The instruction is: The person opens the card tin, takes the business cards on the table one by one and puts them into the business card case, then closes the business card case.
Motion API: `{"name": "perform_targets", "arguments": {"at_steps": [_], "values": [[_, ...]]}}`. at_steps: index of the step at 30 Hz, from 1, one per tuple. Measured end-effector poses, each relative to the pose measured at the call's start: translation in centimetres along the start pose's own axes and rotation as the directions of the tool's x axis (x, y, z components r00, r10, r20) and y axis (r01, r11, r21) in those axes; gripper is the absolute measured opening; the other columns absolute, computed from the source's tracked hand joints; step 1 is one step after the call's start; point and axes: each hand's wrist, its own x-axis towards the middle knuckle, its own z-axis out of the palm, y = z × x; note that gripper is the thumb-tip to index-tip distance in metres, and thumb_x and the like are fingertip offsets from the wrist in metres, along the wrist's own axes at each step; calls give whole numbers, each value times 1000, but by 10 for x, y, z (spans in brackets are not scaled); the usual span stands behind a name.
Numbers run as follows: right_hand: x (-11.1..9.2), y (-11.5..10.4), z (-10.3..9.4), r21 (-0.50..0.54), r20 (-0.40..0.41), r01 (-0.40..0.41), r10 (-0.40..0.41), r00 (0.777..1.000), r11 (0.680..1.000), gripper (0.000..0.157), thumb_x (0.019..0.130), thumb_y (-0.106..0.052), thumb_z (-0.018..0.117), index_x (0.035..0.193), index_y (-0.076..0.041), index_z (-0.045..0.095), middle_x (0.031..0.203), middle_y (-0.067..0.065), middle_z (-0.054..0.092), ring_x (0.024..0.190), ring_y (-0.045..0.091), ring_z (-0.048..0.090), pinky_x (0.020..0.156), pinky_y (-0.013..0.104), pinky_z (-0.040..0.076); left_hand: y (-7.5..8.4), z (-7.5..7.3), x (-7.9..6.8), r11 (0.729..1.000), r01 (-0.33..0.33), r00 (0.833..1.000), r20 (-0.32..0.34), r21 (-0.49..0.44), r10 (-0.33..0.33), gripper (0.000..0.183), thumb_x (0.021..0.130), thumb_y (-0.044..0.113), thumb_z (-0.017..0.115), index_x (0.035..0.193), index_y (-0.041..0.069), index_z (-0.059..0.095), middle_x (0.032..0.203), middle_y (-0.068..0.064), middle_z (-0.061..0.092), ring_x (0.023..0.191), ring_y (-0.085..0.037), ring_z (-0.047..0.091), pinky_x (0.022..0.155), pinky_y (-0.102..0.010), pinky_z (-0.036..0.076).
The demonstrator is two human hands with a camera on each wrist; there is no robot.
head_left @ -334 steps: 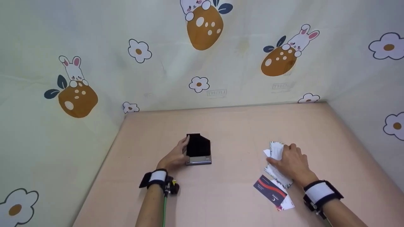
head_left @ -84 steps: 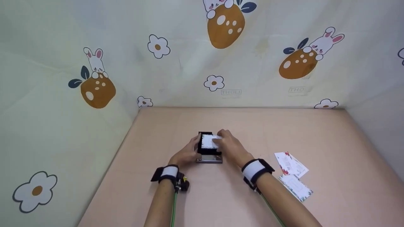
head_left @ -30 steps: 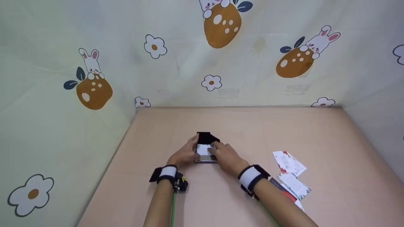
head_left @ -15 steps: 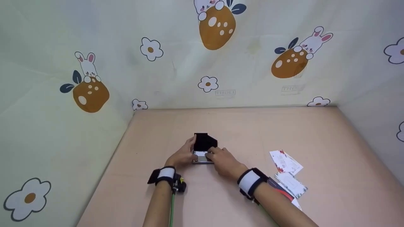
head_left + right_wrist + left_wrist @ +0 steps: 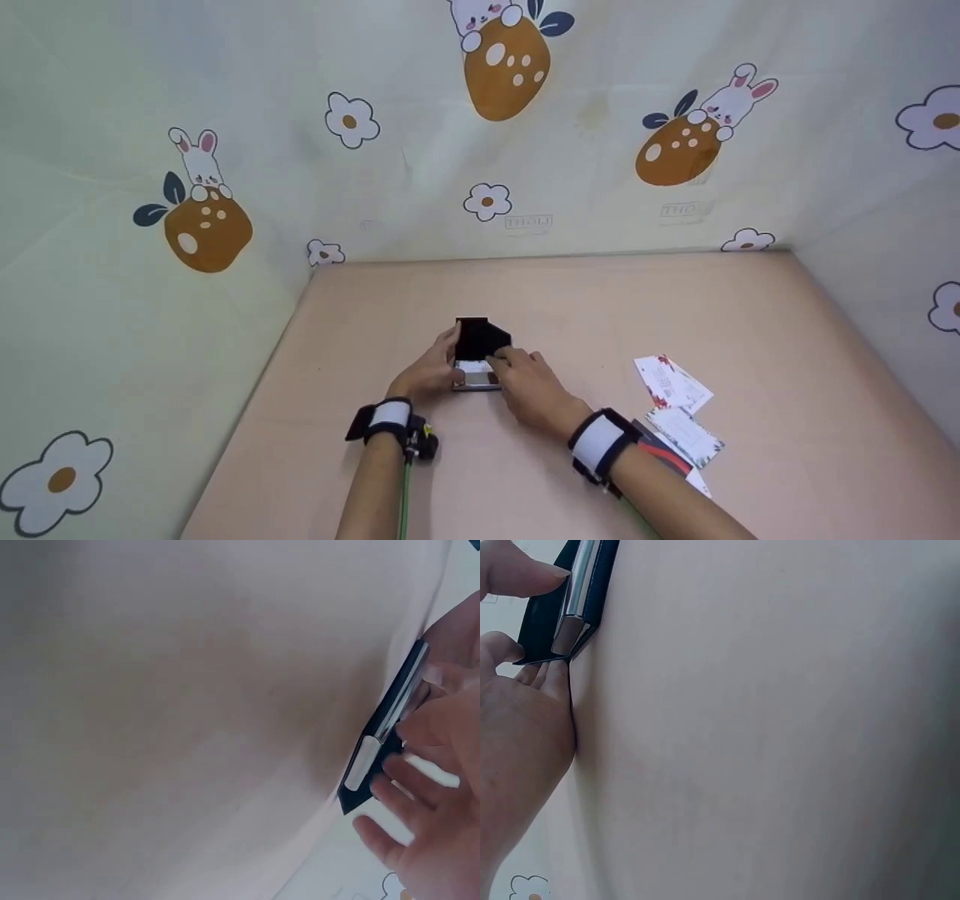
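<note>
A black card holder (image 5: 478, 339) lies unfolded on the table, its silver metal pocket (image 5: 478, 379) at the near end. A white business card (image 5: 472, 366) sits mostly inside that pocket, with only a strip showing. My left hand (image 5: 429, 373) grips the holder's left side. The left wrist view shows its thumb over the metal edge and other fingers (image 5: 549, 676) at the flap. My right hand (image 5: 537, 391) is at the right side, fingertips touching the card and pocket. Its fingers (image 5: 409, 799) are spread and slightly bent in the right wrist view.
Several loose cards lie at the right: a red-flowered card (image 5: 654, 375), a leaf-bordered card (image 5: 684, 435) and a dark card with a red stripe (image 5: 664, 450), partly behind the right wrist strap. Patterned cloth walls (image 5: 405, 202) edge the table (image 5: 570, 300).
The right hand came from the loose cards to the holder with a white card, then slid the card toward me into the metal pocket. Over the last half second little differs.
</note>
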Motion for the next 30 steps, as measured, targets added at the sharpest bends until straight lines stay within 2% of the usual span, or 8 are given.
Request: {"name": "perform_targets", "arguments": {"at_steps": [3,7,17,23,30], "values": [[-4,4,-3,25,-87,-42,44,995,999,45,95,-15,64,136,1,58,133,19,59,125,32,57,96,46,49,0,0,0,1000,3,1000,-1,2,-3,103,75,-2,60,162,10,6,170,-15,4,155,-39,15,127,-47,20],[-11,11,-8,66,-153,-110,119,981,992,48,89,-19,72,131,2,61,132,19,59,125,34,56,97,48,46,0,1,0,1000,8,1000,-1,8,-8,104,75,-3,60,162,11,5,170,-14,4,156,-37,14,127,-47,18],[-34,34,-19,76,-313,-192,207,927,978,50,83,-24,79,123,1,65,125,17,62,115,34,59,90,47,47,-2,1,0,1000,7,1000,2,-20,-7,106,74,-3,60,162,13,4,170,-13,3,156,-37,13,128,-46,17],[-45,45,-26,61,-364,-224,230,902,973,48,82,-24,80,121,0,66,123,16,62,112,33,60,90,46,48,-3,1,1,1000,4,1000,-3,-6,-4,106,74,-3,60,162,14,4,170,-13,2,156,-37,13,128,-48,16],[-60,59,-33,33,-358,-232,229,905,972,52,81,-27,82,122,0,66,124,17,62,115,34,59,91,47,48,-2,1,2,1000,17,1000,-7,-7,-17,105,75,-4,61,162,14,5,170,-12,3,156,-35,13,128,-47,16]]}}
